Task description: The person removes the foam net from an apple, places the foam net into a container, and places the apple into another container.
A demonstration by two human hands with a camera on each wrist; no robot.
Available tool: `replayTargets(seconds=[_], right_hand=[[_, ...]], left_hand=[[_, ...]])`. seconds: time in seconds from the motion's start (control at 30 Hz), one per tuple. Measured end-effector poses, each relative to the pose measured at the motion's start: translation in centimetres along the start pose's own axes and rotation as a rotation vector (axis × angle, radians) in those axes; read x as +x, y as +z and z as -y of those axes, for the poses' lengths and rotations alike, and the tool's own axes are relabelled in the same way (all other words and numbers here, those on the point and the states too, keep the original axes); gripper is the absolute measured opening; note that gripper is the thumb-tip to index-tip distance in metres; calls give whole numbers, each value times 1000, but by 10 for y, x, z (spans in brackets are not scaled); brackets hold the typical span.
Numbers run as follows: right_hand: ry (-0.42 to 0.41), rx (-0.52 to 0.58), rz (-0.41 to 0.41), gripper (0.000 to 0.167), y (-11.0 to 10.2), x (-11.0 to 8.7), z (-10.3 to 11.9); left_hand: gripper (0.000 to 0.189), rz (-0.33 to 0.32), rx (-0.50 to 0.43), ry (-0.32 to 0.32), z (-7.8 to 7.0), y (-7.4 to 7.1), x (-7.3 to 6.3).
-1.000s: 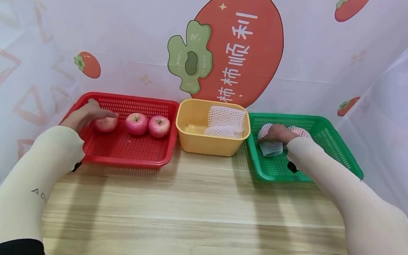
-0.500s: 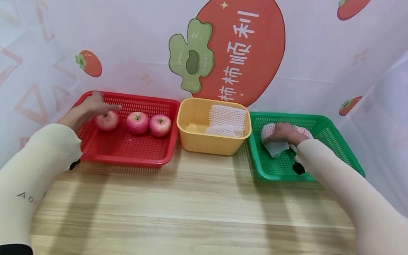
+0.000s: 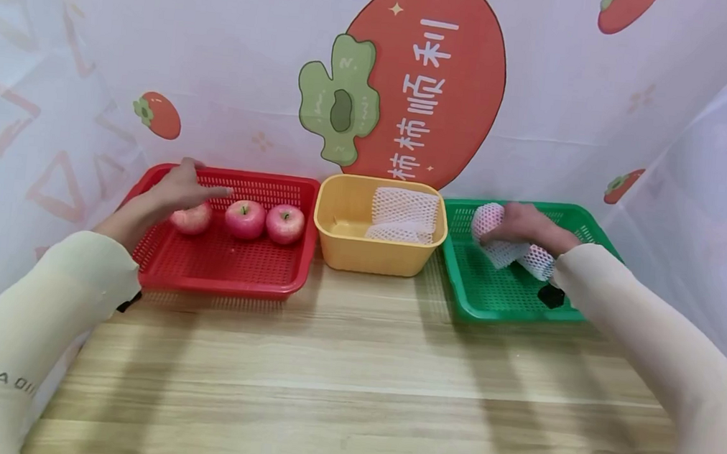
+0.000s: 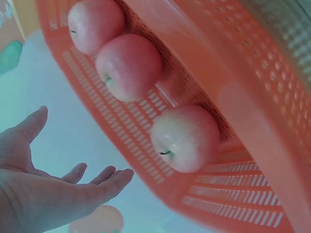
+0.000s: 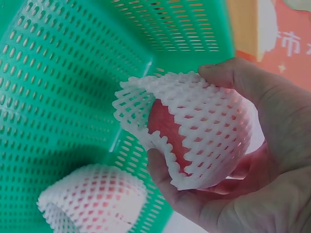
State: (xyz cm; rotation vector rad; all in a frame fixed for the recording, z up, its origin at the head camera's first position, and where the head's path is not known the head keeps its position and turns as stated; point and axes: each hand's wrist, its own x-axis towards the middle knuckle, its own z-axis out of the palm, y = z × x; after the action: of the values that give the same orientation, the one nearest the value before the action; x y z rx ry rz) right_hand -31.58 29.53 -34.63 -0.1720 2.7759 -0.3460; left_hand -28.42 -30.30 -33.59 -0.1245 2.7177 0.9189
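My right hand (image 5: 272,131) grips an apple in a white foam net (image 5: 209,126), lifted over the green basket (image 3: 483,306). Red skin shows through the gap in the net. Below it, a second netted apple (image 5: 104,199) lies in the same basket. My left hand (image 3: 182,186) hovers at the back left of the red basket (image 3: 222,287), fingers spread and holding nothing. Under that hand sits a bare apple (image 4: 187,138), apart from the fingers in the left wrist view. Two more bare apples, a middle one (image 3: 245,219) and a right one (image 3: 284,224), lie side by side there.
Between the two baskets stands a yellow bin (image 3: 374,257), with white foam nets (image 3: 405,213) in its right half. A wooden tabletop (image 3: 351,370) stretches in front of the containers. Printed cloth (image 3: 241,65) hangs right behind them.
My right hand has raised the netted apple and shifted slightly right, uncovering the second one. The left hand has lifted away from the leftmost apple, its fingers spreading.
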Motion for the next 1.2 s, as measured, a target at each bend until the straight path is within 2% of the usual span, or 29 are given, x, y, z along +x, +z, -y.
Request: replayTargets(seconds=[0.33, 0.5, 0.77, 0.9, 1.03, 1.2], right_hand=[[-14, 13, -15, 71, -22, -26, 3], [-37, 19, -35, 75, -26, -37, 6], [-125, 33, -66, 80, -24, -55, 18], [-135, 44, -69, 86, -19, -64, 29], [-146, 55, -61, 92, -12, -74, 41], [-201, 50, -68, 92, -5, -84, 53]], left_hand=[[99, 30, 18, 117, -22, 6, -18], [96, 31, 27, 150, -32, 11, -27], [93, 20, 57, 188, -46, 23, -43], [91, 16, 65, 216, -52, 31, -52], [90, 16, 71, 263, -59, 43, -61], [90, 37, 47, 318, -69, 56, -72]])
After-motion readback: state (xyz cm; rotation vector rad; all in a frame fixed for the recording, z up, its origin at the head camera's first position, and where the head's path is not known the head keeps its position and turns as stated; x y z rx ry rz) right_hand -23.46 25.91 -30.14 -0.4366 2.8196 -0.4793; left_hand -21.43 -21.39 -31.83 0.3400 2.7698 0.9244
